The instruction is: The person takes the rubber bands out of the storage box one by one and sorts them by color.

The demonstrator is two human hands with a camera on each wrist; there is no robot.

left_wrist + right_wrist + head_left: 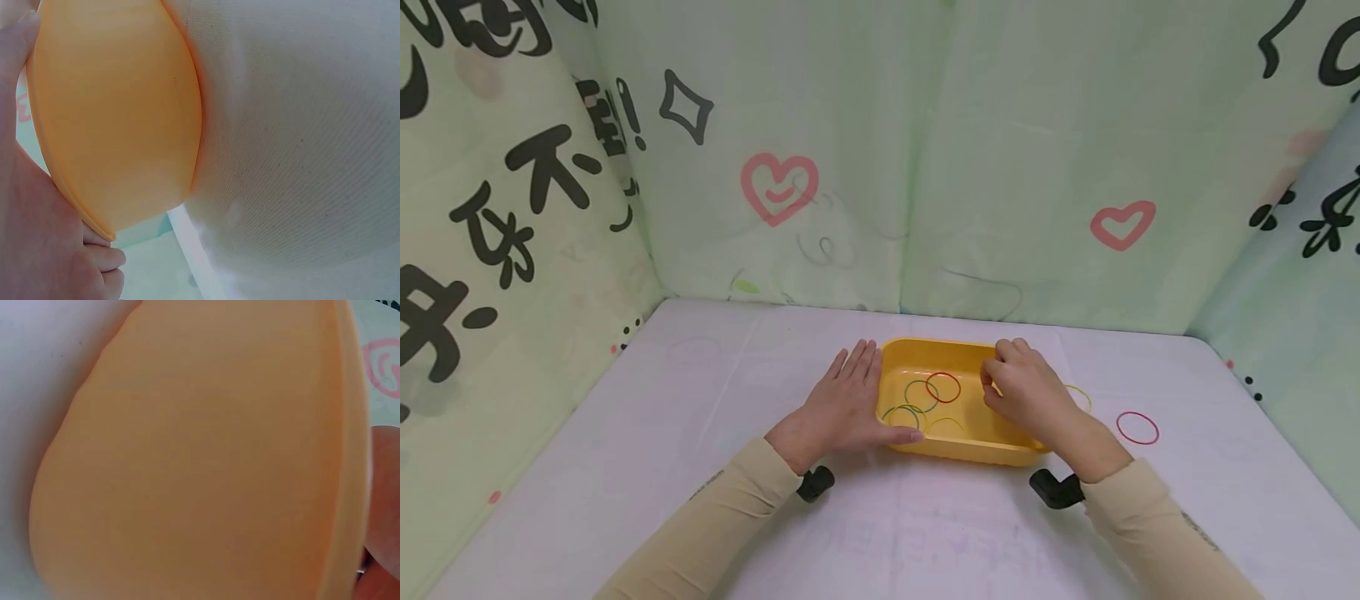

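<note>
A yellow plastic tray [970, 450] stands on the table with several thin rubber bands inside, among them a red rubber band [959, 388] and a green rubber band [906, 392]. My left hand [850, 400] rests against the tray's left end, its fingers straight and its thumb across the front rim. Over the tray's right end is my right hand [1026, 387], fingers bent, fingertips partly hidden; whether they pinch a band cannot be seen. In the left wrist view the tray's wall [119, 112] fills the middle; the tray's outer wall [187, 456] covers most of the right wrist view.
To the right of the tray, a yellow rubber band [1084, 393] lies partly behind the right hand, and a pinkish-red rubber band [1138, 427] lies farther out on the white tablecloth [925, 533]. Pale green printed curtains [1000, 167] enclose the table at the back and sides.
</note>
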